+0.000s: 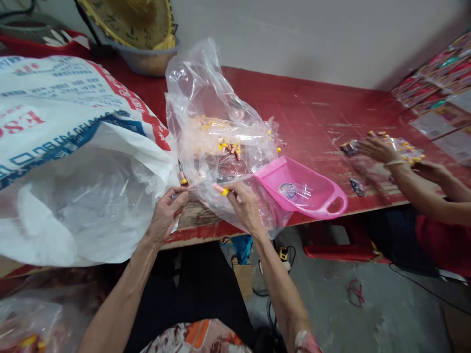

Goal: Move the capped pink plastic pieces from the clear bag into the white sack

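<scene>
My right hand point(243, 203) pinches a small pink tube with a yellow end point(221, 189) above the near part of a clear plastic bag point(198, 98). My left hand point(170, 210) is closed at the table edge, thumb against fingers; a thin greyish bit shows there, too small to name. Just beyond it lies another small tube with a yellow end point(182, 176). Inside the clear bag are several yellow-ended pieces point(231, 148). To the right, a pink scoop point(305, 171) overlaps the bag and holds thin clear sticks and a round printed piece point(287, 190).
A large white printed sack point(66, 98) gapes open on the left of the red table point(294, 113). Behind stands a bowl point(147, 61) with a straw hat point(136, 19). At right, a co-worker's hands point(379, 149) handle small packs; packaged goods point(441, 78) are stacked beyond.
</scene>
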Demonstrator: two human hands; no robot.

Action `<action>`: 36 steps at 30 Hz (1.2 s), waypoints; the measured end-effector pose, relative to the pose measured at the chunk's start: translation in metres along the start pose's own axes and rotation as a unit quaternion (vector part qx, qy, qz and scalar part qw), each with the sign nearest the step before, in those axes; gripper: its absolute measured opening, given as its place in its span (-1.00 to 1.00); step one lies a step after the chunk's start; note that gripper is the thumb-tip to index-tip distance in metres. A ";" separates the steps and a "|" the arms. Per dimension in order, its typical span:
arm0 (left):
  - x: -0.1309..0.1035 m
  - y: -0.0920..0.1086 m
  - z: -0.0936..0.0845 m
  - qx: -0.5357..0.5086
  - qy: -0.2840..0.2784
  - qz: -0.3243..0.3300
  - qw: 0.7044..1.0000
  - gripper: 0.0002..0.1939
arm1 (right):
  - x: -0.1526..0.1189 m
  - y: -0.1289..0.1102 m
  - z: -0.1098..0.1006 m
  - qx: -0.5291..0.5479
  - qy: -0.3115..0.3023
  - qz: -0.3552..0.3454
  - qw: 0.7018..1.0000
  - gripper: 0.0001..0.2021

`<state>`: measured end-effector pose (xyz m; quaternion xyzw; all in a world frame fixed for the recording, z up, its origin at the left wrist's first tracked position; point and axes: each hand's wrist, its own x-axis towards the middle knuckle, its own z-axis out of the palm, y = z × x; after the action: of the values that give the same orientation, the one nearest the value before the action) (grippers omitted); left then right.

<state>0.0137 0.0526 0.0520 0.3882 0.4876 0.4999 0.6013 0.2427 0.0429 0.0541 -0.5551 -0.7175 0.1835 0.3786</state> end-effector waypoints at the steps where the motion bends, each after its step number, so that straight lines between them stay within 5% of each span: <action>1: -0.003 0.002 -0.003 0.023 -0.011 -0.006 1.000 -0.49 | -0.005 -0.007 0.008 0.016 -0.025 -0.014 0.999 -0.74; 4: -0.010 0.006 -0.013 0.141 -0.033 0.010 0.989 -0.53 | -0.018 -0.019 0.041 0.036 -0.070 -0.030 0.996 -0.74; 7: -0.015 0.007 -0.016 0.315 -0.037 0.079 0.945 -0.61 | -0.025 -0.021 0.066 0.019 -0.063 -0.012 0.998 -0.75; 12: -0.017 0.005 -0.003 0.658 -0.050 0.113 0.743 -0.80 | -0.035 -0.013 0.071 0.034 0.017 0.067 0.997 -0.69; 14: -0.014 0.006 0.000 0.707 -0.073 0.103 0.696 -0.82 | -0.038 -0.011 0.068 0.058 0.060 0.100 0.991 -0.68; 16: -0.011 0.008 -0.002 0.707 -0.092 0.090 0.695 -0.82 | -0.039 -0.009 0.066 0.072 0.077 0.118 0.987 -0.70; 22: -0.013 -0.002 -0.004 0.617 -0.032 0.114 0.778 -0.82 | -0.038 -0.010 0.069 0.084 0.071 0.116 0.987 -0.73; 31: -0.011 -0.010 0.005 0.599 -0.016 0.127 0.791 -0.78 | -0.039 -0.011 0.067 0.080 0.061 0.118 0.988 -0.74; 36: -0.016 -0.014 0.009 0.613 -0.057 0.105 0.781 -0.82 | -0.041 -0.011 0.067 0.081 0.060 0.103 0.990 -0.73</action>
<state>0.0254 0.0345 0.0439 0.7519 0.6118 0.1323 0.2069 0.1893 0.0114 0.0045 -0.6039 -0.6153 0.2454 0.4432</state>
